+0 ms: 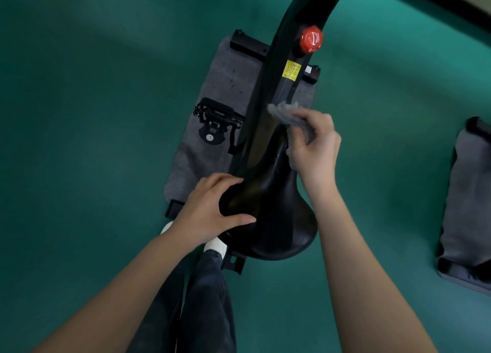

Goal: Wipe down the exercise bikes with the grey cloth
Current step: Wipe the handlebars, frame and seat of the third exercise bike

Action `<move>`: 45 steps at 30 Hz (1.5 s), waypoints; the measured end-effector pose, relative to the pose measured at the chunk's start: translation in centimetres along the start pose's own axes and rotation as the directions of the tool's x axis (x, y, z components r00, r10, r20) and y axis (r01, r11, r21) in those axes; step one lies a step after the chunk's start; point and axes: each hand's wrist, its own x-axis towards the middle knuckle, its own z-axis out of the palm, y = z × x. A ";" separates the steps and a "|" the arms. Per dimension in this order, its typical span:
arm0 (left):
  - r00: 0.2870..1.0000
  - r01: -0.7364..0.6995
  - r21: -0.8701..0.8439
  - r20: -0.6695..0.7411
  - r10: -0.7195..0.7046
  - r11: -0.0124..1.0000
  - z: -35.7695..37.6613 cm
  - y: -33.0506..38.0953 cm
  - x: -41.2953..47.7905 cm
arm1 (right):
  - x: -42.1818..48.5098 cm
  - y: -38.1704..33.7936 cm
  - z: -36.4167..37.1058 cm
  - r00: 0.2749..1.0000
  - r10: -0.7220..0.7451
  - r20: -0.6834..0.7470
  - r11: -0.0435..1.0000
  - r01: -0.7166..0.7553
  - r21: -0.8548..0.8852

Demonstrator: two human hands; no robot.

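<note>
Below me stands a black exercise bike [281, 68] with a wide black saddle [276, 220] and a red knob [311, 39] on its frame. My left hand [212, 209] grips the left side of the saddle, fingers and thumb curled round its edge. My right hand [314, 145] holds the crumpled grey cloth [285, 113] at the saddle's nose, where the saddle meets the frame. Part of the cloth is hidden under my fingers.
The bike stands on a grey mat [210, 145] on a green floor [93, 113]. A black pedal [216, 119] juts out to the left. A second grey mat [470, 206] with black feet lies at the right edge. My legs and white shoes [216, 246] are beside the saddle.
</note>
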 end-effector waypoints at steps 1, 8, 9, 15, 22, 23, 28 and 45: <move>1.000 0.001 -0.004 -0.001 -0.001 1.000 0.0 0.0 0.0 | -0.3 -0.1 -0.1 0.996 -0.072 0.051 0.997 0.073 -0.020; 1.000 -0.015 -0.005 0.000 0.015 1.000 0.0 -0.3 0.1 | -3.6 0.0 -0.9 0.969 -0.151 0.195 0.985 0.163 -0.048; 1.000 -0.016 -0.004 -0.001 0.016 1.000 0.0 -0.3 0.1 | -3.9 -0.1 -0.9 0.969 -0.146 0.200 0.986 0.159 -0.049; 1.000 -0.023 0.006 -0.010 0.023 1.000 0.0 -0.2 0.0 | -6.7 -1.1 -1.3 0.933 -0.139 0.333 0.988 0.153 -0.016; 1.000 0.003 -0.038 -0.001 -0.003 0.999 0.1 -0.4 -0.1 | -0.7 -2.5 -3.1 0.954 -0.158 0.255 0.981 0.181 -0.067; 1.000 0.008 -0.044 -0.004 -0.009 0.999 0.1 -0.4 -0.2 | 0.8 -2.6 -2.7 0.938 -0.168 0.302 0.971 0.211 -0.116; 0.999 0.020 -0.068 -0.027 -0.022 0.997 0.3 -0.5 -0.2 | 3.5 -2.0 0.6 0.746 -0.061 0.663 0.859 0.378 -0.346; 0.998 0.032 -0.085 -0.053 -0.036 0.996 0.1 -0.6 -0.8 | -10.1 -1.4 -1.8 0.950 0.240 0.200 0.946 -0.275 0.172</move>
